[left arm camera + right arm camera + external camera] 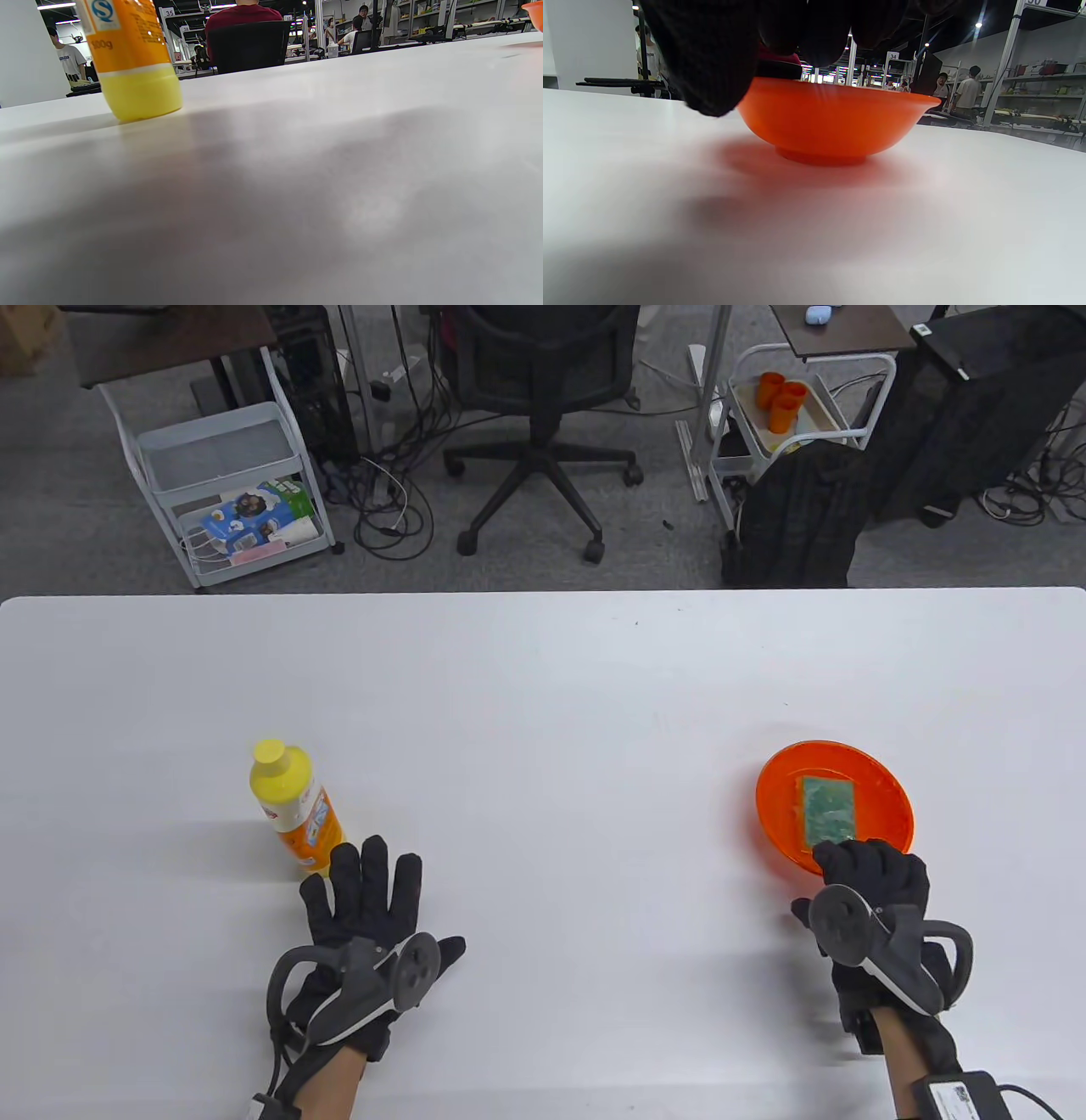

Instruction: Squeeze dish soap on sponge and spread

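At the lower left of the table view the left hand [365, 916] lies flat and released on the table [543, 687] just beside the upright soap bottle [295, 808], ready to take it, while the right hand [874, 891] curls over the near rim of the orange bowl [891, 797] at the lower right, seemingly steadying it under the green sponge [827, 808].

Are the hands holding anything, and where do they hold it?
The left hand holds nothing, fingers spread flat. The right hand is curled over the near rim of the orange plastic bowl; an actual grip cannot be told.
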`<state>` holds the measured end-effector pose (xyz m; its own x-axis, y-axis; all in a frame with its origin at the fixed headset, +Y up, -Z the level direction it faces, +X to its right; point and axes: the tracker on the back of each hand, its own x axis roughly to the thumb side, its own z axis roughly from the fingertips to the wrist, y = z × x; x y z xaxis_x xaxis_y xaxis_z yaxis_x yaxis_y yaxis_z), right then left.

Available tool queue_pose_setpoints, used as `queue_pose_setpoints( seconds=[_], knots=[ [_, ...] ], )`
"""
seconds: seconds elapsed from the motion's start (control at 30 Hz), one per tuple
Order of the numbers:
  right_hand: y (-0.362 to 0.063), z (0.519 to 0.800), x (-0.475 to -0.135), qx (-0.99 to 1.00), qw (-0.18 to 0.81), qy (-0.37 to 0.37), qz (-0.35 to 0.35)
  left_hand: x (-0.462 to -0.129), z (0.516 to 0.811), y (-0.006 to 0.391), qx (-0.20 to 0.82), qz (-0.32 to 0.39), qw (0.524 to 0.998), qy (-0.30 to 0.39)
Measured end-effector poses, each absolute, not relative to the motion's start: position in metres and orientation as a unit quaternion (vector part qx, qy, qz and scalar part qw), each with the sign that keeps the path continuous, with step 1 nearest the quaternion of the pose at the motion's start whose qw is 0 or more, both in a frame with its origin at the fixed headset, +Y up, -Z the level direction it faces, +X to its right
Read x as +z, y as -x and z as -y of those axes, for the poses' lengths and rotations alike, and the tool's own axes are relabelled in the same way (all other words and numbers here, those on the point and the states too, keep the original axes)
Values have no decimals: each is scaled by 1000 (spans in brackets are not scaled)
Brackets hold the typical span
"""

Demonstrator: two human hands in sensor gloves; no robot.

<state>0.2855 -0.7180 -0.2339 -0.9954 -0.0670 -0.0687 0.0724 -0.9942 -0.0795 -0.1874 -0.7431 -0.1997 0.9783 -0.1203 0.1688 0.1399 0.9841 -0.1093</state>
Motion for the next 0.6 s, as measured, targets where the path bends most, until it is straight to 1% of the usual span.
queue_pose_setpoints(
  seconds=[0.13,0.2,0.37,0.6],
  knots=[
    [-284,726,-245,-996,57,-52,-37,-200,743,187,-64,79,993,59],
    [-283,728,-248,-995,62,-52,-50,-200,743,187,-65,80,993,58],
    [-279,733,-253,-994,75,-63,-56,-200,743,188,-64,77,994,54],
    [-274,740,-250,-988,114,-45,-90,-201,743,188,-54,73,994,53]
  ],
)
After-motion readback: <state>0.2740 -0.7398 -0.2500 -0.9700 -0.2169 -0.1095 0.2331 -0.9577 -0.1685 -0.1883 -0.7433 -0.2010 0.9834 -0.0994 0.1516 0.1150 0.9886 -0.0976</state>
